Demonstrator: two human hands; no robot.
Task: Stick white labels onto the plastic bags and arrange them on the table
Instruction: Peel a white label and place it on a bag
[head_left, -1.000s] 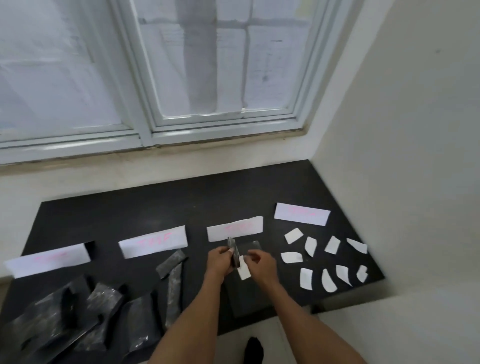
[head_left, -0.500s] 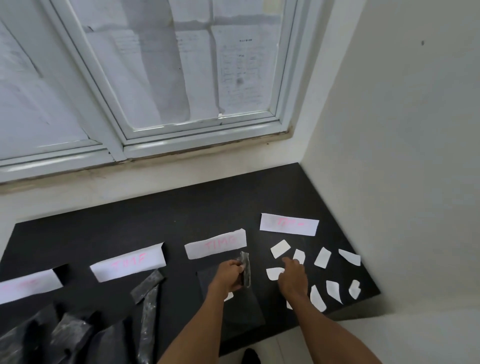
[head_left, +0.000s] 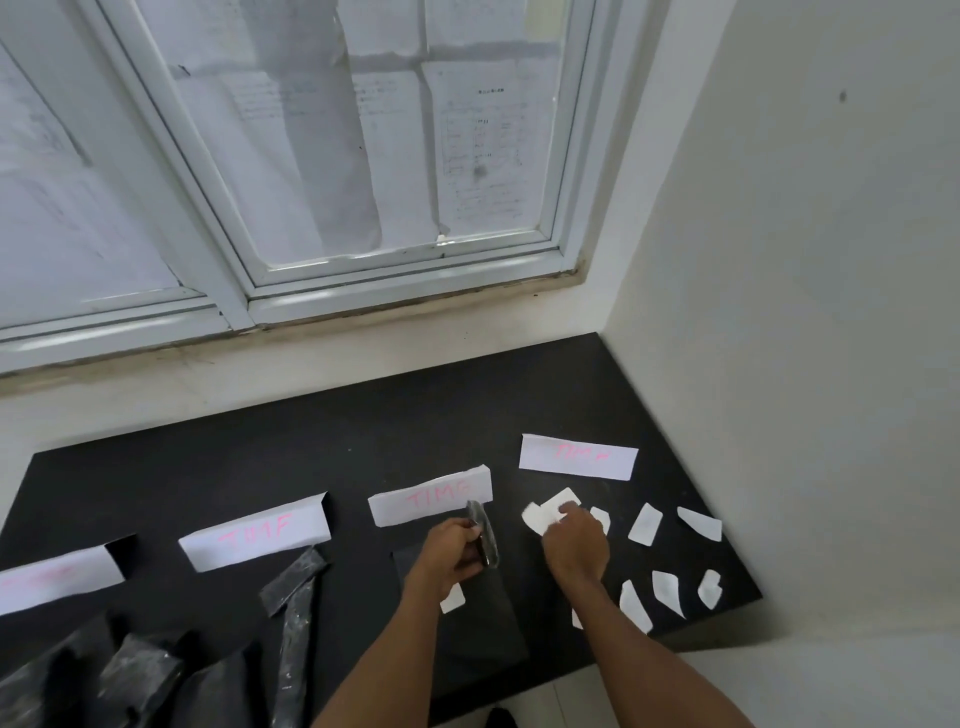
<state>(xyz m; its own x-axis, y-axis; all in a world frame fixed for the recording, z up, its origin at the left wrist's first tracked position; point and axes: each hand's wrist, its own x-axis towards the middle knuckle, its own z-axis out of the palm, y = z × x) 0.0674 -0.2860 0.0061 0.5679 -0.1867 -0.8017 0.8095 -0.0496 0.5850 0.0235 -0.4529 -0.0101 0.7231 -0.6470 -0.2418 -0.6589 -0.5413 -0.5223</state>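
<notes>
Lower centre, the left hand (head_left: 451, 557) grips a plastic bag (head_left: 484, 535). The right hand (head_left: 575, 546) touches a white label (head_left: 549, 512) with bent fingertips; grip unclear.

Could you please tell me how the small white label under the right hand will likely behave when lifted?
The white label looks paper-thin, so it is probably very light and floppy, likely to bend where the right hand grips it. It lies on the smooth black table, so a push would probably slide it rather than lift an edge.
</notes>
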